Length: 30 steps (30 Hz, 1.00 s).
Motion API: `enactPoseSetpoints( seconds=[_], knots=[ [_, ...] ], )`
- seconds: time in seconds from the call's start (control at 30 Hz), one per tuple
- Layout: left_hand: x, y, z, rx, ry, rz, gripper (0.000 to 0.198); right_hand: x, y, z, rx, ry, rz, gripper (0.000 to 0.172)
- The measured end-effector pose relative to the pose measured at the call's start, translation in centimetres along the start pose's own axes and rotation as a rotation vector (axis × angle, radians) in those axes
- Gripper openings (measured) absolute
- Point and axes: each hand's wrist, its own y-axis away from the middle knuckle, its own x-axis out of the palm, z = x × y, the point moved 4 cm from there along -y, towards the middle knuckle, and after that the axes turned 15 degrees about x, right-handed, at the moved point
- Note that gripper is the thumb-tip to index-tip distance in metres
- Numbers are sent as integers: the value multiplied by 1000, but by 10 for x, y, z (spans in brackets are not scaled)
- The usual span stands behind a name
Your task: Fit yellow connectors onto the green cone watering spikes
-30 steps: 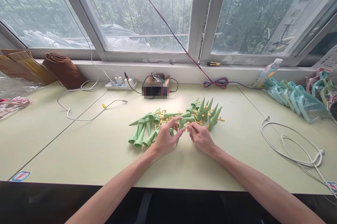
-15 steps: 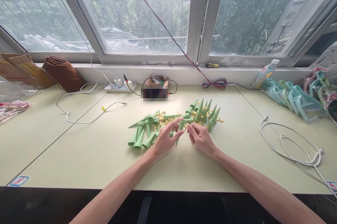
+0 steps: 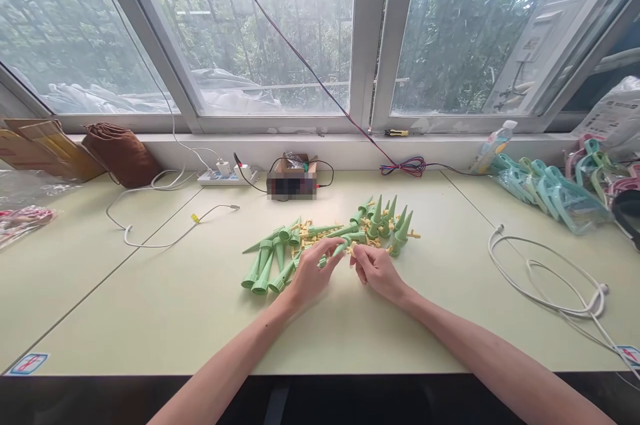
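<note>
A heap of green plastic cone spikes (image 3: pixel 273 258) and small yellow fittings (image 3: pixel 306 233) lies on the pale green table (image 3: pixel 150 298), with more upright cones (image 3: pixel 387 225) at the right of the heap. My left hand (image 3: pixel 313 275) grips one green cone spike (image 3: pixel 340 248) at the heap's front edge. My right hand (image 3: pixel 377 270) pinches a small yellow fitting (image 3: pixel 353 250) against the end of that spike. The two hands nearly touch.
A white power strip (image 3: pixel 227 176) with cables and a small box (image 3: pixel 293 182) stand at the back by the window sill. A brown pouch (image 3: pixel 120 152) is at the back left. Teal clips in bags (image 3: pixel 550 188) and a coiled white cable (image 3: pixel 545 278) lie at the right.
The view has tilted slightly, so everything sits lower in the picture. My left fingers have closed more round the green spike; both hands stay at the heap's front edge.
</note>
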Motion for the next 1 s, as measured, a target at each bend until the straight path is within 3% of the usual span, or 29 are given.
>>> enactPoseSetpoints(
  seconds=[0.2,0.3,0.4,0.6,0.8,1.0],
  knots=[
    [-10,-2,7,-12,23,-101,13,5,-1,-2,-92,77,39,55],
    [-15,-4,12,-90,41,-180,15,7,-2,-2,-111,108,59,55],
    [-14,-14,8,-168,125,-177,17,9,-4,-2,-114,141,93,54],
    [-4,-72,-17,-96,125,-154,20,10,-3,-1,-108,177,119,51],
    [14,-139,-14,-3,102,-242,16,9,-5,-3,-103,154,122,51],
    [30,-156,-7,28,-14,-166,15,8,-7,-4,-114,180,106,53]
  ],
)
